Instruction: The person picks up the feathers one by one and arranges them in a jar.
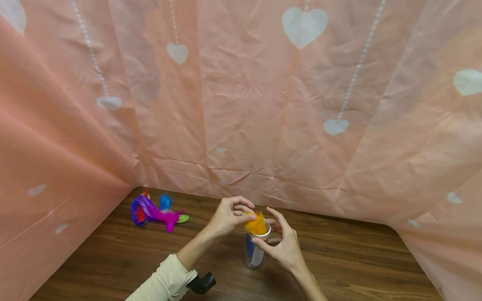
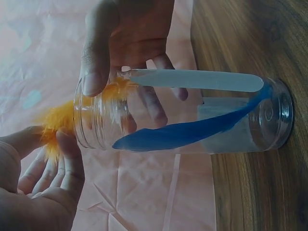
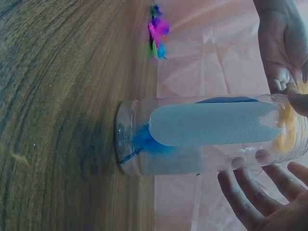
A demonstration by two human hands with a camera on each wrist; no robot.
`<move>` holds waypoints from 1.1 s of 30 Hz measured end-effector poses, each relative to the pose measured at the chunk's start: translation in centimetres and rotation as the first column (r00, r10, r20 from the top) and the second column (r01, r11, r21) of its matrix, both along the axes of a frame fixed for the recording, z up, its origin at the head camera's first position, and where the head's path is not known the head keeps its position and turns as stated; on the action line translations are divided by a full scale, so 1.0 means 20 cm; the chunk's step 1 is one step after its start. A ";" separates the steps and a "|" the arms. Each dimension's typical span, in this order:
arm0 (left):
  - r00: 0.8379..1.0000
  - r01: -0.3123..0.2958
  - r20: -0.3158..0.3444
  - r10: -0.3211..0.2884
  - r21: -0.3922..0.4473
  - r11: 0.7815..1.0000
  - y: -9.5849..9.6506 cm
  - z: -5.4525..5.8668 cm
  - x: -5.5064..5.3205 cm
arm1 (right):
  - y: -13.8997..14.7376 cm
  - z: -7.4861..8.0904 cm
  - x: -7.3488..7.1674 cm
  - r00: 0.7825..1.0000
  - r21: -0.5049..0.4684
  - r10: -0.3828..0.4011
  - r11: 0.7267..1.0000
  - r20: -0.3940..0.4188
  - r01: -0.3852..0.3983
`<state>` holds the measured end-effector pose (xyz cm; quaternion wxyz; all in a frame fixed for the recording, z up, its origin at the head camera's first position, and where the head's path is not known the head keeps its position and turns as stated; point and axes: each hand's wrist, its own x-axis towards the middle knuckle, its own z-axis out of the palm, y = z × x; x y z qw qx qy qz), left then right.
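A clear plastic jar (image 1: 248,259) stands upright on the wooden table, its threaded mouth uncapped. My right hand (image 1: 284,248) grips it near the rim, thumb on one side and fingers round the other. Between thumb and fingertips, my left hand (image 1: 229,217) pinches a fluffy orange feather (image 1: 257,225) at the mouth. Part of that feather is inside the jar's neck, while the rest sticks out above the rim. A blue feather (image 2: 183,132) leans inside the jar, reaching down to the bottom. Pale label strips (image 2: 197,79) run along the jar's wall.
Several bright feathers, including a purple and magenta feather (image 1: 154,213) and a blue feather (image 1: 165,202), lie at the back left of the table (image 1: 357,259). A pink cloth (image 1: 241,104) with white hearts encloses the back and sides. A black device (image 1: 203,283) sits at my left wrist.
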<state>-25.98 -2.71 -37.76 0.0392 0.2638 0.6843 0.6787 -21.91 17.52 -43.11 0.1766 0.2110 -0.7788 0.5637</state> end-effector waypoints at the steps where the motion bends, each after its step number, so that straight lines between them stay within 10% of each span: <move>1: 1.000 0.006 -0.002 -0.006 -0.007 1.000 0.00 0.00 0.00 | 0.00 0.00 0.00 1.000 0.003 0.000 1.000 0.000 0.000; 23: 0.998 0.050 -0.041 -0.055 -0.099 0.994 0.00 0.03 0.00 | 0.01 0.00 0.00 1.000 0.016 0.000 1.000 0.029 -0.001; 33: 0.986 0.022 -0.159 -0.045 -0.146 0.989 0.00 0.02 0.00 | 0.01 0.00 0.00 1.000 0.010 0.006 1.000 0.017 -0.006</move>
